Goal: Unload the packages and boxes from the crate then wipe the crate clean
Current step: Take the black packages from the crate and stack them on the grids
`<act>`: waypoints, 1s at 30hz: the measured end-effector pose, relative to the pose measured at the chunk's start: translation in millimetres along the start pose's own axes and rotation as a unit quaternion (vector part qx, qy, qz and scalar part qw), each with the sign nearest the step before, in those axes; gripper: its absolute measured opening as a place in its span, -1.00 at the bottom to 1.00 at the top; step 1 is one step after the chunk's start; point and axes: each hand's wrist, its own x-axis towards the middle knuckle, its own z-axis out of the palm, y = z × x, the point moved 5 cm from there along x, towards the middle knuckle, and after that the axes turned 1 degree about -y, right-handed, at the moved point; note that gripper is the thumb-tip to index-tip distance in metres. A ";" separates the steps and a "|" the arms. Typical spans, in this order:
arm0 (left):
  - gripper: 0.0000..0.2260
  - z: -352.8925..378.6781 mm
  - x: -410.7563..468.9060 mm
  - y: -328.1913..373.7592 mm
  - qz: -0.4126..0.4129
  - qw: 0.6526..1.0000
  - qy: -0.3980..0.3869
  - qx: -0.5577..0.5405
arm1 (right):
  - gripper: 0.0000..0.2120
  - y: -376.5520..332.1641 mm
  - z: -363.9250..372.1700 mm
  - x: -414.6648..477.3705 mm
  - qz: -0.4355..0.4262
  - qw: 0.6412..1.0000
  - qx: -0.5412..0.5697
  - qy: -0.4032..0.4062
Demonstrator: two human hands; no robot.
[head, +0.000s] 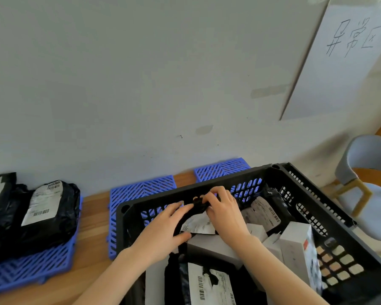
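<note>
A small black plastic package [198, 216] with a white shipping label sits at the centre of the black slatted crate [330, 208], lifted a little above the other contents. Both hands grip it: the left hand [163, 232] wraps its fingers over the package's left end with the thumb underneath, and the right hand [223, 213] pinches the bunched top of the black wrap, fingers curled shut on it.

Under and around the package the crate holds more goods: a grey box [216, 247] directly below it, a tall white box [295, 249] standing against the right wall, another labelled black bag [266, 210] toward the far right corner, and a larger black bag with a barcode label [209, 282] nearest the person.

The crate rests partly on a blue lattice mat [141, 190] laid on the wooden floor [92, 219]. To the left, well apart from the crate, two labelled black packages [42, 210] lie on another blue mat [29, 269]. Behind is a pale wall; at right a white board with handwritten characters [348, 60] leans against it, and a grey-blue chair [367, 186] stands just beside the crate.
</note>
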 end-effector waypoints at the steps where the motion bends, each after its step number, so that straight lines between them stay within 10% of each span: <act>1: -0.36 -6.9 -2.5 -0.1 0.009 0.999 0.033 -0.009 | -0.84 -3.7 -5.8 3.7 0.006 1.000 0.022 0.006; 16: -0.35 -115.1 -72.1 -17.9 -0.003 0.908 0.414 -0.069 | -0.92 -107.6 -68.3 62.3 0.128 0.926 0.311 0.169; 30: -0.40 -147.2 -160.2 -124.7 -0.074 0.909 0.393 -0.116 | -0.77 -246.1 16.5 99.1 0.117 0.890 0.439 0.038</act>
